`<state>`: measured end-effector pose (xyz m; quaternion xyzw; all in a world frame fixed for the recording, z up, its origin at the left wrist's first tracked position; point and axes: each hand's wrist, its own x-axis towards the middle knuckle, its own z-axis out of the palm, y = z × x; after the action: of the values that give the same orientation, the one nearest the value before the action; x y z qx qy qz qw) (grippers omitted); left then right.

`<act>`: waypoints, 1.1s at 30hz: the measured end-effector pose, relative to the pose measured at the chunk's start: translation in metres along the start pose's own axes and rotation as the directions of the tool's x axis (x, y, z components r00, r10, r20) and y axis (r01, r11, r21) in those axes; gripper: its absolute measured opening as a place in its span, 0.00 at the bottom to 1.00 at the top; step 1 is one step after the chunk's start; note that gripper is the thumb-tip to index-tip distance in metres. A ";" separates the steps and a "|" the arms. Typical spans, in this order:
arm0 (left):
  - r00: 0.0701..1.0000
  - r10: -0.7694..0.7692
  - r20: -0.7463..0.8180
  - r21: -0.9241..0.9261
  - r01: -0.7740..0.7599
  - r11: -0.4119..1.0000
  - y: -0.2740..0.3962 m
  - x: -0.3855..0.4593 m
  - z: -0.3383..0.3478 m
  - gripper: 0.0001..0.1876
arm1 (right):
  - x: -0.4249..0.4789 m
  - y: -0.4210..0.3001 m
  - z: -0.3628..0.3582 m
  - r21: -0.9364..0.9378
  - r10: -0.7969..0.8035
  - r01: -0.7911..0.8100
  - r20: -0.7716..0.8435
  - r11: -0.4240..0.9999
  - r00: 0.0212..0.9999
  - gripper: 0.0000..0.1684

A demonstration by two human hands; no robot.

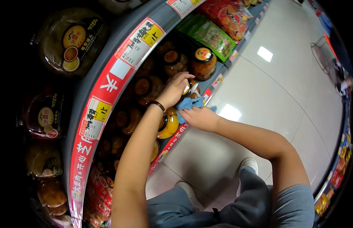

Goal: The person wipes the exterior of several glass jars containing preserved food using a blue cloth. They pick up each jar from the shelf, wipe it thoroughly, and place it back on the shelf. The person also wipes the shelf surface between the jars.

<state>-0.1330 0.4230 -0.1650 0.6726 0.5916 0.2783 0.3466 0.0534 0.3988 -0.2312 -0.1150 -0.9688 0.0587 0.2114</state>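
My left hand (174, 89) grips the dark lid of a glass jar (187, 87) on the lower shelf, its fingers over the far side. A blue cloth (190, 103) is bunched in my right hand (201, 117) against the front of that jar. The hands and cloth hide much of the jar. A small white item (195, 86), too unclear to name, shows beside its lid. Nearer to me, a jar of yellow fruit (168, 126) sits below my left wrist. Beyond my hands, a jar of orange fruit (204, 64) stands upright by the shelf edge.
An upper shelf edge with price tags (119, 74) overhangs the jars on the left. Bigger jars (73, 42) sit above it. Green packets (213, 40) and red bags (227, 17) lie farther along. Tiled floor (267, 94) runs to the right, with a wire basket (321, 57) beyond.
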 end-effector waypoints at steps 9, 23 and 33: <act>0.981 -0.193 -0.031 -0.008 0.193 0.981 0.029 -0.006 0.001 0.20 | -0.027 0.049 -0.018 0.840 0.843 -0.540 0.254 0.051 0.474 0.16; 0.914 -0.281 -0.293 -0.297 0.193 0.935 0.044 -0.017 0.009 0.32 | 0.006 0.089 -0.043 0.827 0.645 -0.346 -0.025 0.443 0.764 0.12; 0.716 -0.388 -0.580 -0.488 0.076 0.869 0.048 -0.030 0.079 0.29 | 0.110 0.109 -0.079 0.810 -0.165 -0.226 0.365 0.541 0.916 0.18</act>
<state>-0.0464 0.3795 -0.1741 0.3539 0.6804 0.5742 0.2866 0.0109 0.5362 -0.1340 -0.0021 -0.8401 0.5412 0.0368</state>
